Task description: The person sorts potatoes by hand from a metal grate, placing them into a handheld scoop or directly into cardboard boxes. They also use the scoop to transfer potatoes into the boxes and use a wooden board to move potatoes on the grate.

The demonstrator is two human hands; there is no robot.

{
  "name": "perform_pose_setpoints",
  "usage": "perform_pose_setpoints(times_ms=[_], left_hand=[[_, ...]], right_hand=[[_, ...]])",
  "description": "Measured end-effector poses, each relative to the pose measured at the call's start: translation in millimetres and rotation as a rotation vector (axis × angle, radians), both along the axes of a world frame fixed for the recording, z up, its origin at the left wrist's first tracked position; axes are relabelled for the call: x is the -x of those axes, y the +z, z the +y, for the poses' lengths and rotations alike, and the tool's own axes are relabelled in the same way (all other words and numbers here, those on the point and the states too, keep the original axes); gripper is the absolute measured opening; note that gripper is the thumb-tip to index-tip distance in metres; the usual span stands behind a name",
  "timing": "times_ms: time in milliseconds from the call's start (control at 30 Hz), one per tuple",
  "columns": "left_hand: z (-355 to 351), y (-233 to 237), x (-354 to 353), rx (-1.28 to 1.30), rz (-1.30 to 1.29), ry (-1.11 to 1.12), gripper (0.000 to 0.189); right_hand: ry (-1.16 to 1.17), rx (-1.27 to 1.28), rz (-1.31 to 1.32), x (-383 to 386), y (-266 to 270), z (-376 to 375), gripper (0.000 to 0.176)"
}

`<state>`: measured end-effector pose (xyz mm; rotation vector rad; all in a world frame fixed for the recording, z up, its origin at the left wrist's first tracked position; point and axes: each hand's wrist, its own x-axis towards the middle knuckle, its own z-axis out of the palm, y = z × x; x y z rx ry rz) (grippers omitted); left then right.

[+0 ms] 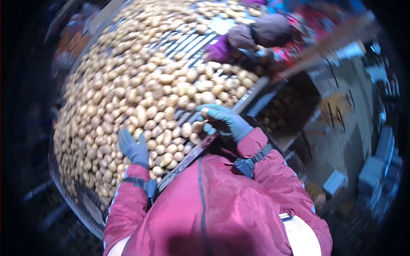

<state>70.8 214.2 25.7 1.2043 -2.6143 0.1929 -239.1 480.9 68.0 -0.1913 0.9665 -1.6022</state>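
Note:
Many potatoes [128, 81] cover a slatted table [188, 42]. My left hand [133, 147], in a blue-green glove, lies over the potatoes at the lower left with its fingers spread and nothing in them. At the table's near edge is my right hand [222, 119], gloved alike, its fingers curved round a potato [204, 113]. Several more potatoes lie just below and left of its fingertips. The right palm is turned partly out of sight.
Across the table at the upper right, a co-worker's purple-gloved hand [218, 49] and grey sleeve [271, 30] reach over the potatoes. A metal rim [252, 94] borders the table. Beyond it stands a dark bin [294, 106] with potatoes inside. Blue boxes [371, 175] stand far right.

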Motion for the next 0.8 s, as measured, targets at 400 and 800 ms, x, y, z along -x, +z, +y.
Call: perform_pose_setpoints(times_ms=[400,800], left_hand=[[-18,7,-4,-0.101,-0.200,-0.024,0.078],[-14,14,2,-0.144,-0.253,-0.004,0.081]], right_hand=[[-0.462,-0.152,0.720,-88,-48,179,0.053],[-1.125,-0.717,-0.154,-161,-52,402,0.050]])
